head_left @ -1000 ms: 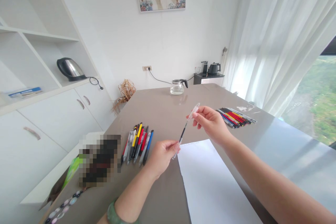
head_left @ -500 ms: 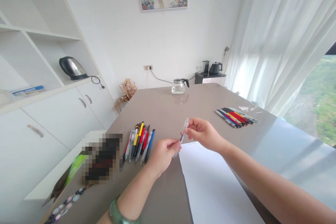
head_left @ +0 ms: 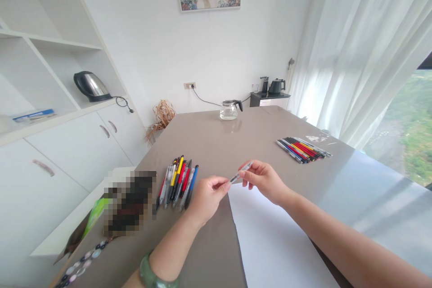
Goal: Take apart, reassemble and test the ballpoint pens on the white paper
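A clear pen (head_left: 245, 167) is held between both hands near the middle of the table. My right hand (head_left: 261, 179) pinches it from the right. The fingertips of my left hand (head_left: 211, 193) close on its lower left end. White paper (head_left: 273, 238) lies under and in front of my right hand. Left of my left hand is a loose pile of pens (head_left: 178, 182) in several colours. Farther right, another group of pens (head_left: 303, 150) lies side by side.
A glass pot (head_left: 228, 110) stands at the table's far end. White scraps (head_left: 317, 137) lie beyond the right pens. At the left edge are a blurred dark item (head_left: 131, 204) and a beaded strap (head_left: 84, 263). The brown table (head_left: 205, 137) reaches toward the wall.
The pen has turned from steep to a flatter slant, its upper end now pointing right. My right hand has shifted slightly down and right. The view has moved a little.
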Action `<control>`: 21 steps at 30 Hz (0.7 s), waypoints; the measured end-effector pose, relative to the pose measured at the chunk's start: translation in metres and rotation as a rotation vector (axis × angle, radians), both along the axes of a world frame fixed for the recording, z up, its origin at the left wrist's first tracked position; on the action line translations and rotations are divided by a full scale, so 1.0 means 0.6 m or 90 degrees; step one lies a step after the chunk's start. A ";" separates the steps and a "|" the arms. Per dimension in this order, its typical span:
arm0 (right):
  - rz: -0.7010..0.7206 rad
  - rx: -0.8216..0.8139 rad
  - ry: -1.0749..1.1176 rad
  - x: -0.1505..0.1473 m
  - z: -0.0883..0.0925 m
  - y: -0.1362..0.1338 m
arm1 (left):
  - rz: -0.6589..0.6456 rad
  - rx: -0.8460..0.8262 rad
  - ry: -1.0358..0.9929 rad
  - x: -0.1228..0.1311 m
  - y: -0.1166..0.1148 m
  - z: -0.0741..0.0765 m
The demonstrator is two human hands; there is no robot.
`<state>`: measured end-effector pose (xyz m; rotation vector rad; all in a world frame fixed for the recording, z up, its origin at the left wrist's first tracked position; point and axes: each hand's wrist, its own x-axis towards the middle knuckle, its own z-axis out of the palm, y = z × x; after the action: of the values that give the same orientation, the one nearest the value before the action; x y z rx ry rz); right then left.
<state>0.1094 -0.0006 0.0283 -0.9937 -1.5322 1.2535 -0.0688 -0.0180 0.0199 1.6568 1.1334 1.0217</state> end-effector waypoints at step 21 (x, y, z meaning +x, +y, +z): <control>-0.128 0.032 0.044 0.005 -0.015 0.010 | 0.047 0.002 0.024 -0.005 0.005 -0.006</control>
<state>0.1127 0.0053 0.0191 -1.0339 -1.3690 1.0921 -0.0718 -0.0150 0.0160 1.6545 1.2256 1.0429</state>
